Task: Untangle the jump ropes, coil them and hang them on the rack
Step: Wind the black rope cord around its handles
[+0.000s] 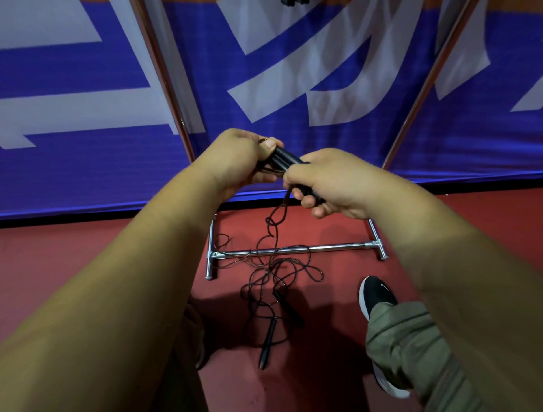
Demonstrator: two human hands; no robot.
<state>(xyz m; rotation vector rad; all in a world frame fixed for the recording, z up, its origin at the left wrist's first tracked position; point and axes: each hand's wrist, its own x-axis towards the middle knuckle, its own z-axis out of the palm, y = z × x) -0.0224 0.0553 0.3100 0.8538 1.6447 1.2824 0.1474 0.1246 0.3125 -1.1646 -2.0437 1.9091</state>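
Both hands hold a pair of black jump-rope handles (284, 160) at chest height. My left hand (238, 160) grips their upper end, thumb on top. My right hand (329, 182) curls round their lower end and the thin black cord. That cord (276, 219) hangs down from my right hand to a tangled heap of rope (274, 269) on the red floor. Two more black handles (267, 342) lie in the heap near my feet. The chrome rack's base bar (323, 248) lies under the tangle, and its uprights (164, 79) rise left and right.
A blue and white banner (293, 73) stands close behind the rack. My right foot in a black shoe (376, 294) is planted right of the tangle. Something dark (293, 2) hangs at the very top edge, mostly cut off.
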